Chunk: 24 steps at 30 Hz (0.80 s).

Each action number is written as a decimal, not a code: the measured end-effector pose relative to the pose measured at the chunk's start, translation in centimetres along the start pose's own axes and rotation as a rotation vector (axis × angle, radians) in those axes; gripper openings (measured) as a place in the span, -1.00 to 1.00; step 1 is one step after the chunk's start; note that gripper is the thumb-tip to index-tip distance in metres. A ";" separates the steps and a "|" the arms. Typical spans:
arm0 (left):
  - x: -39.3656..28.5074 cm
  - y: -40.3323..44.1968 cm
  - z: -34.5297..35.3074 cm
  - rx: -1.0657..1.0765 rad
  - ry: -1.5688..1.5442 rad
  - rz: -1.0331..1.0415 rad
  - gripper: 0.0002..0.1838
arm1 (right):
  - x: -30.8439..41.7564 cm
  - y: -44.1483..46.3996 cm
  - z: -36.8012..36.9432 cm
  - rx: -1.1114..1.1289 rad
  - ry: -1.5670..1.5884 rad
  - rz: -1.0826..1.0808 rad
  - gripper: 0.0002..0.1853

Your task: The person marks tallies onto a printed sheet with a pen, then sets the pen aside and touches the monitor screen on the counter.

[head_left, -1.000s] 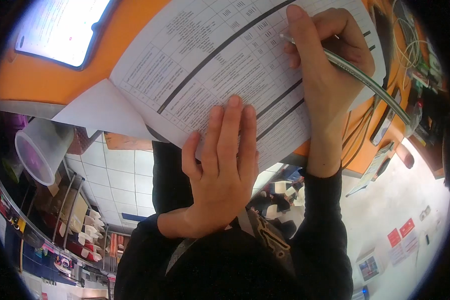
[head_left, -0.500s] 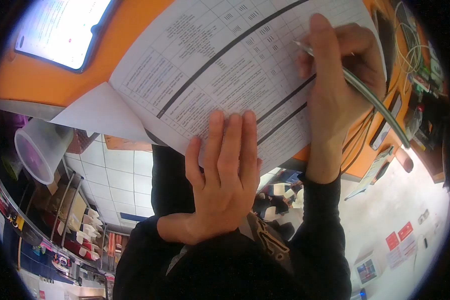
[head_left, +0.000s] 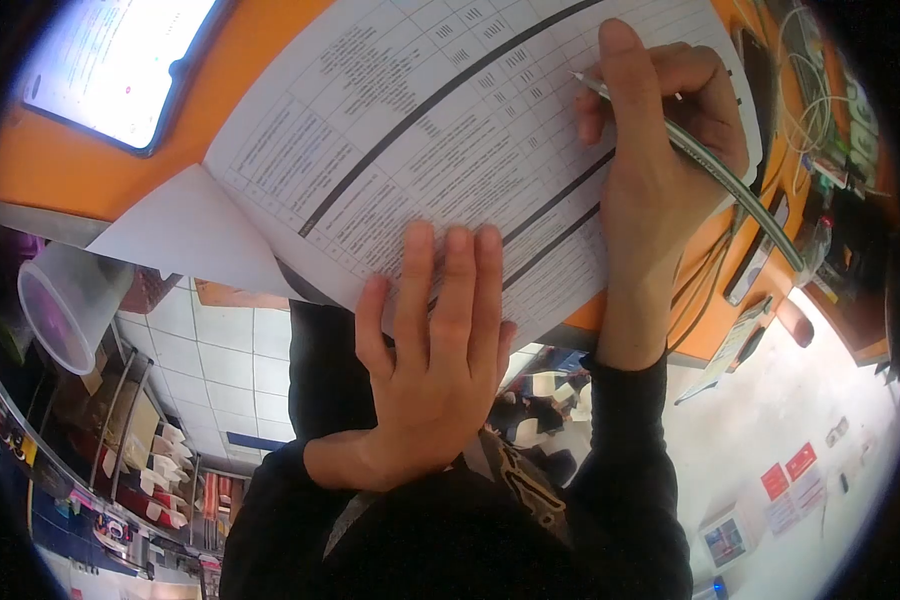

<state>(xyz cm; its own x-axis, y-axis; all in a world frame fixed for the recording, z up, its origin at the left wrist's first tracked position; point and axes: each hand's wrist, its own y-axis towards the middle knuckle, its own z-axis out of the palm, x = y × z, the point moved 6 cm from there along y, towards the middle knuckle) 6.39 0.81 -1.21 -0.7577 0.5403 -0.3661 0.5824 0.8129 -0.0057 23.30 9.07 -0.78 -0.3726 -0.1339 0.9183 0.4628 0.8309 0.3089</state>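
A printed sheet (head_left: 370,130) with a table, dark bars and rows of handwritten tally marks lies on the orange desk, its left corner folded over the edge. My left hand (head_left: 435,340) rests flat on the sheet's lower part, fingers stretched out and holding nothing. Between the thumb and fingers of my right hand (head_left: 660,150) is a pen (head_left: 735,187), its tip over the marked columns at the upper right. Whether the tip touches the paper cannot be made out.
A lit phone (head_left: 120,65) lies on the desk (head_left: 45,170) at the upper left. Below it stands a translucent container (head_left: 75,300). Cables (head_left: 710,290) and a dark phone-like object (head_left: 755,265) are at the right. Shelving (head_left: 130,430) is at the lower left.
My right hand with the pen moved right and down, then slightly back left and up. My left hand slid a little down the sheet. The whole view shifted slightly.
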 end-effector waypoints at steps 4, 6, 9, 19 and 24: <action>0.0 -0.1 0.2 -0.011 -0.004 0.000 -0.36 | 0.1 -0.1 0.0 0.006 -0.053 -0.013 -0.81; 0.0 -0.1 0.2 -0.037 -0.014 -0.013 -0.37 | 0.2 -0.1 0.1 0.022 -0.041 -0.028 -0.80; 0.0 0.1 0.1 -0.025 -0.003 -0.023 -0.38 | 0.1 -0.1 0.1 0.030 -0.038 -0.027 -0.80; 0.0 0.1 0.2 -0.012 0.082 -0.006 -0.40 | 1.0 0.1 1.0 -0.128 -0.042 0.235 -0.72; 0.0 0.1 0.2 -0.028 0.092 0.010 -0.40 | 0.9 0.1 0.9 -0.118 -0.076 0.198 -0.72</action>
<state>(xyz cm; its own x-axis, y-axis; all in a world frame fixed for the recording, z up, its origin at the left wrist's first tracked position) 6.51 0.86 -1.40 -0.7763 0.5652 -0.2791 0.5826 0.8124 0.0244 22.26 9.51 -0.14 -0.3222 0.0699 0.9441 0.6221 0.7673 0.1555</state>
